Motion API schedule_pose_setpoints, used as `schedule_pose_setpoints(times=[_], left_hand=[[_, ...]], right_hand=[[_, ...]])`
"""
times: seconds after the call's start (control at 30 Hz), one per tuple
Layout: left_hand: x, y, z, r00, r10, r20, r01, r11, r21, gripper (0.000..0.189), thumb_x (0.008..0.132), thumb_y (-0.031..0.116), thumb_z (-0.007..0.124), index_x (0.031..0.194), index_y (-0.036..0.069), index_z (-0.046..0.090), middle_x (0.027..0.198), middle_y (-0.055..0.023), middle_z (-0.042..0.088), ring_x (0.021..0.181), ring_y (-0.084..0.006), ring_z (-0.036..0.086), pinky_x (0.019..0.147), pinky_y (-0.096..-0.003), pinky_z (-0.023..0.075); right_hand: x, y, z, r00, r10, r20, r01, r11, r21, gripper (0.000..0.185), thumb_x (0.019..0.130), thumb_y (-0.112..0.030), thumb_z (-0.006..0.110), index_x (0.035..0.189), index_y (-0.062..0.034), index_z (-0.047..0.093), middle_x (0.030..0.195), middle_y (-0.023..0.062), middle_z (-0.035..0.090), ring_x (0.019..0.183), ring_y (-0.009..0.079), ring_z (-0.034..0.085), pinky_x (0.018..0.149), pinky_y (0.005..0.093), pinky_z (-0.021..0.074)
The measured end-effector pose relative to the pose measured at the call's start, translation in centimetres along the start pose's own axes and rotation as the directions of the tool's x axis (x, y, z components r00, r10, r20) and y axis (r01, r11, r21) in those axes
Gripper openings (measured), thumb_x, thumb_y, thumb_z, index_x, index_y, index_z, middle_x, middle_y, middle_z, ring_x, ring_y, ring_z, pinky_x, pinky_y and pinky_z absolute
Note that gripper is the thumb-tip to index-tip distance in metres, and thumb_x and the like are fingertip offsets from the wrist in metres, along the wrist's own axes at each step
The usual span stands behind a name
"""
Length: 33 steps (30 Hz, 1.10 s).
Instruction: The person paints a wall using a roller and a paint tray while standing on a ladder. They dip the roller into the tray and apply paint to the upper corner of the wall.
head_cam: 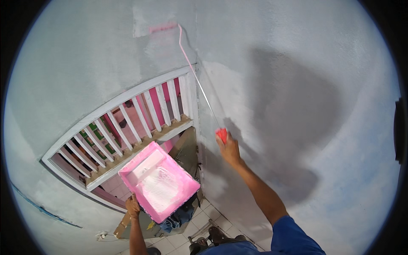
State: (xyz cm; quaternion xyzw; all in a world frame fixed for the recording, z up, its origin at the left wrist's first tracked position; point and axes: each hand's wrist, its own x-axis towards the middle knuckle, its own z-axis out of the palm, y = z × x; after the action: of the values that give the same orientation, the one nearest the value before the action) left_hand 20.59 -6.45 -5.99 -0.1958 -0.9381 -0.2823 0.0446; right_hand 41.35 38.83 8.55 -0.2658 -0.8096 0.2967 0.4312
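My right hand (pixel 230 149) grips the red handle (pixel 221 135) of a paint roller. Its long, thin metal rod (pixel 201 89) runs up to a pink-stained roller sleeve (pixel 163 27), which lies against the grey wall (pixel 95 47) near the corner. Pale, faintly pink paint shows around the sleeve. On my left, my left hand (pixel 133 206) holds a pink paint tray (pixel 188 183) by its side edge. White to pale pink paint (pixel 161 188) coats the tray's bottom. My left fingers are partly hidden beneath the tray.
Below the roller, a white slatted vent frame (pixel 114 95) opens onto a pink room, above a doorway with a door (pixel 188 149). The adjoining wall (pixel 318 95) stands close at right. My feet (pixel 216 234) are on a narrow support above the tiled floor (pixel 204 220). A wired socket (pixel 102 236) is low at left.
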Motion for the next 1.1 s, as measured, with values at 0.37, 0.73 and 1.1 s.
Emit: schedule_pose_setpoints(times=[0.37,0.73,1.1], left_hand=[[-0.3,-2.1,0.0,0.975,0.214,-0.059,-0.193,0.950,0.244,0.045,0.097,0.028,0.029,0.089,-0.004,0.059,0.077,-0.0276,0.061,0.072,-0.0450,0.058,0.065,-0.0497,0.0455],[-0.5,-2.8,0.9,0.942,0.294,-0.160,-0.253,0.939,0.232,0.046,0.097,0.028,0.029,0.086,-0.004,0.061,0.078,-0.0264,0.062,0.071,-0.0460,0.057,0.072,-0.0505,0.0447],[-0.8,-1.7,-0.4,0.983,0.175,-0.052,-0.161,0.964,0.212,0.039,0.094,0.026,0.033,0.092,-0.003,0.059,0.083,-0.0252,0.062,0.073,-0.0449,0.058,0.068,-0.0508,0.0452]], right_hand=[[3.5,-3.0,-1.2,0.999,0.006,0.048,-0.005,1.000,-0.023,0.046,0.088,-0.041,0.058,0.096,0.0035,0.049,0.075,0.0302,0.060,0.075,0.0482,0.060,0.063,0.0529,0.0461],[7.3,-5.4,-3.6,0.998,-0.054,-0.036,0.052,0.998,-0.045,0.045,0.088,-0.041,0.057,0.094,0.0028,0.052,0.077,0.0297,0.061,0.076,0.0469,0.061,0.065,0.0508,0.0474],[25.4,-21.6,-10.0,0.970,-0.224,-0.092,0.227,0.974,0.024,0.051,0.088,-0.042,0.056,0.094,0.0079,0.058,0.090,0.0313,0.061,0.089,0.0453,0.060,0.076,0.0477,0.0471]])
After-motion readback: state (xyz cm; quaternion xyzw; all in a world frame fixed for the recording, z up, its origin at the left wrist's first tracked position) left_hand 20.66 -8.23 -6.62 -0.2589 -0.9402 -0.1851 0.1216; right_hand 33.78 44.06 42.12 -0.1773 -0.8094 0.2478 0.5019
